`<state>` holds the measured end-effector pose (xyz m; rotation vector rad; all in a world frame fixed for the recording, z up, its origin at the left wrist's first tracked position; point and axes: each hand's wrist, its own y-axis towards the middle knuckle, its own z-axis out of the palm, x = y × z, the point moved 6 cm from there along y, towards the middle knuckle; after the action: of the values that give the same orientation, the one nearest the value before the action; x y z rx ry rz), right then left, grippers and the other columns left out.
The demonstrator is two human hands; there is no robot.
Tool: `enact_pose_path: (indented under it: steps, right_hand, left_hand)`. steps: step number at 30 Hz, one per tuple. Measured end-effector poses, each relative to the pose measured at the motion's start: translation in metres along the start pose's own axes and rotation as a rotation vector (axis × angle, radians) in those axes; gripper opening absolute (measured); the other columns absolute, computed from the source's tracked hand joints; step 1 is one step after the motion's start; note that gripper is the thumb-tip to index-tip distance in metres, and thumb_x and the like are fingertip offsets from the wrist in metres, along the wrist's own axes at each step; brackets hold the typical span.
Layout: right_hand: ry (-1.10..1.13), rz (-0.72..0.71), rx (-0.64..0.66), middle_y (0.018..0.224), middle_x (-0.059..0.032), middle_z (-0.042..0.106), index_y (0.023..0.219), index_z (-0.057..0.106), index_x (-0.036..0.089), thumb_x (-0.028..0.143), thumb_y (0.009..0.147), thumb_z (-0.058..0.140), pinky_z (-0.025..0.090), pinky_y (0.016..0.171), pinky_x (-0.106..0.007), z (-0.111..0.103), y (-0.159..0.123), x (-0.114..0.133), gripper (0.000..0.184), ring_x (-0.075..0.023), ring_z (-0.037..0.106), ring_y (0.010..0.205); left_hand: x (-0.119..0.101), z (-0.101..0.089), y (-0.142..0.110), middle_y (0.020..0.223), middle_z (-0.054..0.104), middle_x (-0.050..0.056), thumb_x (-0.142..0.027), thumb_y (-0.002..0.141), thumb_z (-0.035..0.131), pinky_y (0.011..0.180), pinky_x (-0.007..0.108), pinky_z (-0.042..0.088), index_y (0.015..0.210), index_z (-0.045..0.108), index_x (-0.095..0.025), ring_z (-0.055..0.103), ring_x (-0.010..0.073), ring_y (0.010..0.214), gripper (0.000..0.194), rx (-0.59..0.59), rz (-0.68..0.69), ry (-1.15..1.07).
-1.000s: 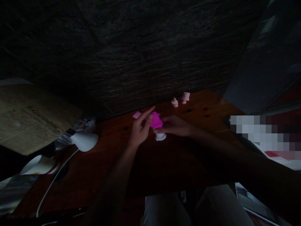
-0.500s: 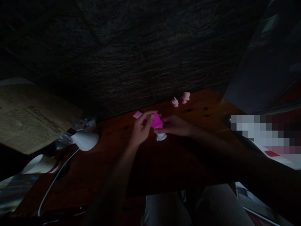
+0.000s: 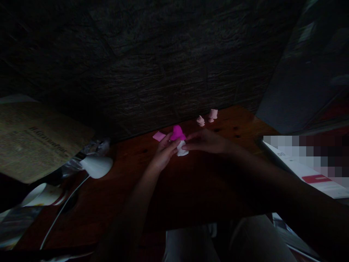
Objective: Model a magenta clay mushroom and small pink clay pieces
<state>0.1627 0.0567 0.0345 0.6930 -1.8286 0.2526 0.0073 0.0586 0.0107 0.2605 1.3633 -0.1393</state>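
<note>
Between my hands stands a small clay figure, with a bright pink, hat-shaped clay top [image 3: 178, 132] over a white base [image 3: 182, 149]. My left hand [image 3: 165, 150] is closed round its left side, thumb across the front where pink meets white. From the right, my right hand [image 3: 205, 141] pinches the figure, its fingertips at the pink rim and on the white part. The dim light hides the finer shape of the piece. A flat pink square [image 3: 159, 136] lies just beyond my left hand.
Two pale pink clay pieces [image 3: 200, 121] [image 3: 213, 115] stand near the back of the wooden table [image 3: 131, 156]. On the left are a white lamp-like cone [image 3: 98, 166] with a cable, a tipped paper cup [image 3: 40, 194] and a cardboard box [image 3: 40, 138]. A dark wall rises behind.
My fingers have shifted lower on the figure, uncovering more of the pink top, which now looks more upright. My left thumb has moved down to the pink rim. The view has tilted slightly.
</note>
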Motion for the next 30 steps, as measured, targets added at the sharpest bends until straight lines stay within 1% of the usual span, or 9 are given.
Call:
enact_pose_path:
  steps: [2,4,7,11,15,19,22,27,30]
  right_hand:
    - [-0.017,-0.042,-0.101,0.094,-0.0057,0.075,0.097,0.075,0.017,0.053,0.081,0.070,0.053,0.081,-0.032,-0.014,-0.002,0.005,0.040,-0.0213,0.068,0.089]
    - [0.012,-0.109,-0.237,0.102,-0.0080,0.074,0.107,0.072,0.017,0.051,0.085,0.066,0.054,0.083,-0.034,-0.027,-0.004,0.008,0.041,-0.0215,0.068,0.092]
    - [0.033,-0.197,-0.336,0.115,-0.0095,0.071,0.127,0.063,0.018,0.041,0.091,0.061,0.055,0.088,-0.037,-0.031,-0.005,0.011,0.043,-0.0212,0.067,0.098]
    - [-0.008,-0.200,-0.251,0.112,-0.0081,0.072,0.124,0.066,0.020,0.035,0.094,0.055,0.056,0.087,-0.038,-0.017,-0.004,0.011,0.035,-0.0205,0.067,0.096]
    - [0.030,-0.176,-0.245,0.106,-0.0079,0.073,0.122,0.067,0.020,0.036,0.094,0.056,0.057,0.082,-0.035,-0.014,-0.005,0.011,0.034,-0.0199,0.068,0.091]
    - [0.015,-0.211,-0.290,0.114,-0.0092,0.071,0.125,0.065,0.018,0.034,0.094,0.057,0.056,0.086,-0.036,-0.017,-0.006,0.011,0.036,-0.0215,0.068,0.098]
    - [-0.027,-0.253,-0.272,0.117,-0.0095,0.071,0.123,0.066,0.019,0.033,0.093,0.059,0.055,0.090,-0.037,-0.018,-0.006,0.011,0.034,-0.0220,0.068,0.102]
    - [0.004,-0.287,-0.245,0.108,-0.0086,0.073,0.115,0.069,0.018,0.035,0.092,0.061,0.057,0.082,-0.034,-0.018,-0.006,0.012,0.030,-0.0193,0.069,0.091]
    - [0.042,-0.277,-0.252,0.108,-0.0080,0.073,0.121,0.067,0.019,0.036,0.093,0.060,0.057,0.078,-0.032,-0.017,-0.006,0.012,0.033,-0.0170,0.068,0.085]
  left_hand:
    - [0.004,0.001,0.001,0.103,0.074,0.005,-0.040,0.071,0.083,0.073,0.026,0.055,0.117,0.066,-0.024,0.071,0.0182,0.086,0.052,0.014,-0.048,-0.037]
    - [0.007,0.004,0.001,0.102,0.073,0.005,-0.041,0.070,0.083,0.071,0.028,0.055,0.118,0.065,-0.024,0.072,0.0181,0.081,0.054,0.051,-0.078,-0.045]
    - [0.008,0.011,-0.001,0.107,0.073,0.006,-0.042,0.071,0.083,0.068,0.028,0.056,0.121,0.064,-0.025,0.071,0.0166,0.076,0.056,0.104,-0.093,-0.040]
    - [0.005,0.017,-0.004,0.120,0.069,0.008,-0.029,0.070,0.085,0.076,0.030,0.056,0.128,0.061,-0.028,0.071,0.0177,0.088,0.063,0.132,-0.061,-0.033]
    - [0.009,0.018,-0.004,0.111,0.072,0.008,-0.021,0.067,0.085,0.083,0.033,0.054,0.120,0.063,-0.022,0.071,0.0192,0.090,0.057,0.137,-0.104,-0.035]
    - [0.010,0.016,-0.002,0.107,0.074,0.008,-0.022,0.066,0.087,0.080,0.032,0.055,0.107,0.066,-0.018,0.073,0.0187,0.084,0.047,0.109,-0.132,-0.076]
    - [0.008,0.016,-0.002,0.097,0.075,0.006,-0.025,0.065,0.088,0.074,0.028,0.055,0.103,0.068,-0.016,0.072,0.0157,0.075,0.043,0.083,-0.136,-0.067]
    - [0.008,0.015,-0.004,0.097,0.075,0.006,-0.026,0.065,0.087,0.072,0.028,0.055,0.105,0.071,-0.016,0.071,0.0150,0.073,0.044,0.079,-0.164,-0.023]
    - [0.005,0.015,-0.004,0.098,0.076,0.007,-0.027,0.066,0.087,0.072,0.027,0.055,0.107,0.072,-0.016,0.071,0.0143,0.073,0.045,0.107,-0.149,-0.035]
